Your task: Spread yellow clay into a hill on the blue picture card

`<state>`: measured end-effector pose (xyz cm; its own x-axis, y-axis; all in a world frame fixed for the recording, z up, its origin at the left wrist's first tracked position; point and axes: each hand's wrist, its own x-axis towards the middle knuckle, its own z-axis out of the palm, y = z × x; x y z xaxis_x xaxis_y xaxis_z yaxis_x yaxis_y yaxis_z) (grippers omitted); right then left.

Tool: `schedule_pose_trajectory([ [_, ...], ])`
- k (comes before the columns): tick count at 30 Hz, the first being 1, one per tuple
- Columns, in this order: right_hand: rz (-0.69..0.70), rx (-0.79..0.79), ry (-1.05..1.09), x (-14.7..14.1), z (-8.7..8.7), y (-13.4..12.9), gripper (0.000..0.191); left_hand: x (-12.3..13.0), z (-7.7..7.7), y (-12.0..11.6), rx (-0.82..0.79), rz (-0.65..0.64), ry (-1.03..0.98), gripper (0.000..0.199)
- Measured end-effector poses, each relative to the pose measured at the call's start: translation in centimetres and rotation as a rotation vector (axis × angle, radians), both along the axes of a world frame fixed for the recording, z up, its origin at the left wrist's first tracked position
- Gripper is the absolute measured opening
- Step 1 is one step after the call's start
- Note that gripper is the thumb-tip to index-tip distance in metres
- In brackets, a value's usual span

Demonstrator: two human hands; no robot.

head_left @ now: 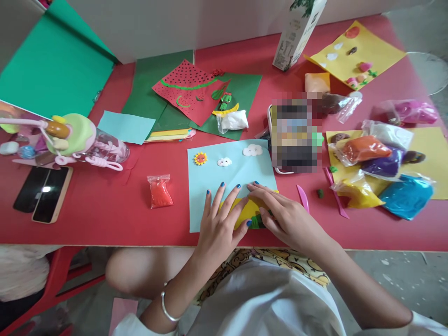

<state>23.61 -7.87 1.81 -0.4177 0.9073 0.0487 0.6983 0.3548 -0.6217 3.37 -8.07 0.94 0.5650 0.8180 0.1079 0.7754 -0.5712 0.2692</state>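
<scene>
Pale shirt cloth (276,298) filled six o'clock in my head view. Toward twelve, the blue sheet (213,179) lay flat on the red table (115,210), left hand (219,228) spread over its yellow clay (245,212); the right hand (294,219) lay flattish, fingers close together, thumb apart. I judged the paper light and creasable, the clay soft, easily dented; I favoured gripping the sheet's bare nine-o'clock edge.
</scene>
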Motion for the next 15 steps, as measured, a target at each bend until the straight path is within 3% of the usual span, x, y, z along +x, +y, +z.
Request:
schedule_pose_trajectory([
  [3,0.003,0.036,-0.017,-0.1,0.0,0.0,0.033,-1.4,0.5,-0.5,-0.017,0.036,-0.026,0.046],
  [7,-0.01,0.065,-0.04,-0.4,0.0,-0.1,0.031,-2.8,0.8,-2.8,0.032,0.157,-0.033,0.057],
  [11,-0.033,0.102,-0.05,-0.6,-0.2,0.0,0.03,-2.8,0.1,-5.1,0.029,0.038,0.119,0.064],
  [15,-0.022,0.112,-0.065,-0.7,-0.6,0.3,0.032,-2.7,-0.5,-5.7,0.064,0.017,0.211,0.063],
])
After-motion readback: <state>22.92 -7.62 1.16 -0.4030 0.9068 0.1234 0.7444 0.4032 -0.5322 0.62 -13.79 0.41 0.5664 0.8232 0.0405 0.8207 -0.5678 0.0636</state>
